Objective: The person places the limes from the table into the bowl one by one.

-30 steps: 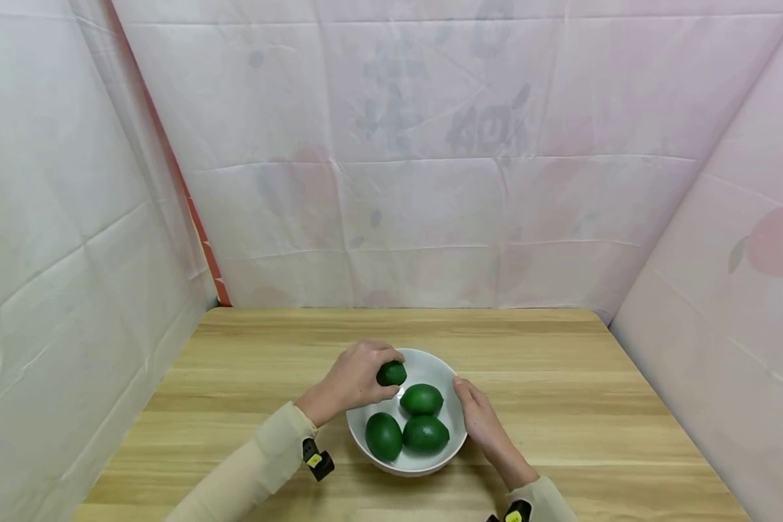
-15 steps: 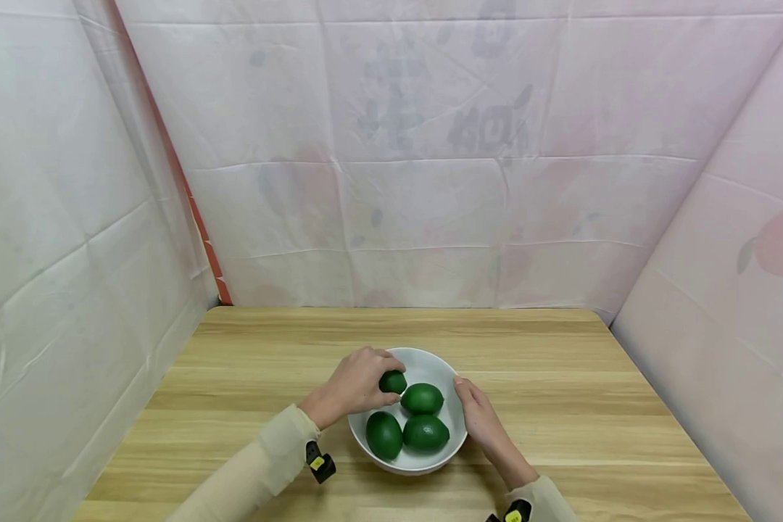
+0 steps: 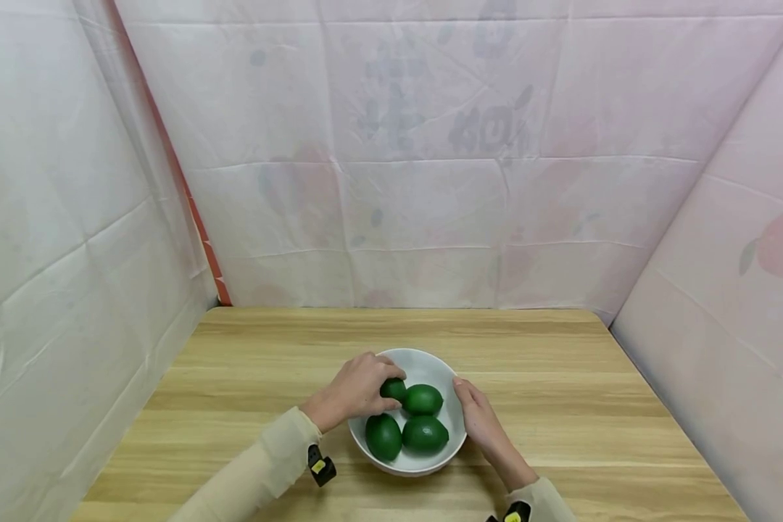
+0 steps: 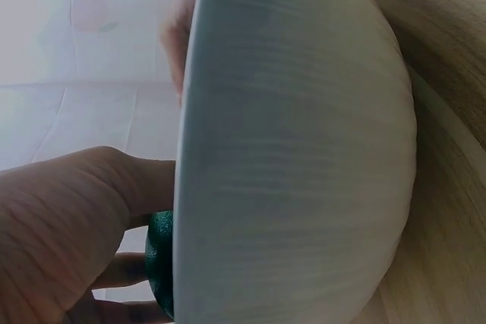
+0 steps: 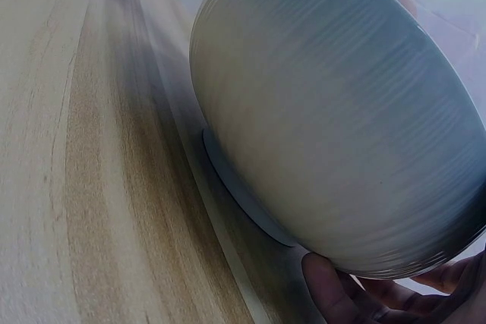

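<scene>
A white bowl (image 3: 433,371) stands on the wooden table with several dark green limes in it. My left hand (image 3: 355,390) reaches over the left rim and holds a lime (image 3: 393,390) between thumb and fingers, low in the bowl. That lime is right beside another lime (image 3: 423,399); two more, a left one (image 3: 383,437) and a right one (image 3: 425,434), lie nearer the front. My right hand (image 3: 485,424) grips the bowl's right side, thumb at the rim. In the right wrist view, its fingers (image 5: 334,290) support the bowl's outer wall from below.
The wood-grain table (image 3: 254,348) extends around the bowl on all sides. Pale printed cloth hangs behind it as a back wall (image 3: 424,203), with more cloth at the left (image 3: 72,254) and right (image 3: 724,304). Black wrist cameras sit at both cuffs.
My left hand has lowered the lime deeper into the bowl and slightly toward me, closer to the other limes. The right hand and the bowl have stayed in place.
</scene>
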Demonstrator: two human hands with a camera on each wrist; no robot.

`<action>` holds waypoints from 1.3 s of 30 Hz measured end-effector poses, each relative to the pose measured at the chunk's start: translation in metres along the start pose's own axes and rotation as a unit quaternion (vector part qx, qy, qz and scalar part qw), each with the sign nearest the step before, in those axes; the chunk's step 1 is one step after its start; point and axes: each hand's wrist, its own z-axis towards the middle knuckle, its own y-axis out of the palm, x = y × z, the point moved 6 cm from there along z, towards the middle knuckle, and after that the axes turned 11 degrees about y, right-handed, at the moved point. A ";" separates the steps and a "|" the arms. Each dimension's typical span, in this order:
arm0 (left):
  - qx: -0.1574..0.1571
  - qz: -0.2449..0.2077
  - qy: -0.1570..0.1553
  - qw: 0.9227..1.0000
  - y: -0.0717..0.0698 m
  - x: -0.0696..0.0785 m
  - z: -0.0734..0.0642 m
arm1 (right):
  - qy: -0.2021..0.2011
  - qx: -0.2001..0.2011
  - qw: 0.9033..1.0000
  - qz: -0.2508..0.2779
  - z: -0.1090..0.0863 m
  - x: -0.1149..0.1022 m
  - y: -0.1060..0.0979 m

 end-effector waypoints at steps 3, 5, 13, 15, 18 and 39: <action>-0.001 0.001 0.002 1.000 0.001 0.000 0.000 | 0.000 -0.001 1.000 -0.001 0.000 -0.001 0.000; -0.001 -0.001 0.005 1.000 0.002 0.000 0.000 | -0.002 -0.001 1.000 -0.003 0.000 -0.001 0.000; -0.018 -0.006 0.015 1.000 0.007 0.002 0.002 | 0.000 -0.002 1.000 -0.005 0.000 -0.001 -0.001; -0.020 -0.009 0.014 1.000 0.008 0.002 0.001 | 0.000 -0.001 1.000 -0.006 0.000 -0.001 -0.001; -0.020 -0.013 0.013 1.000 0.009 0.001 0.001 | -0.003 -0.002 1.000 -0.008 0.000 -0.002 -0.001; -0.038 -0.040 0.002 0.999 0.016 -0.004 0.001 | -0.002 -0.006 1.000 0.003 0.000 0.000 -0.001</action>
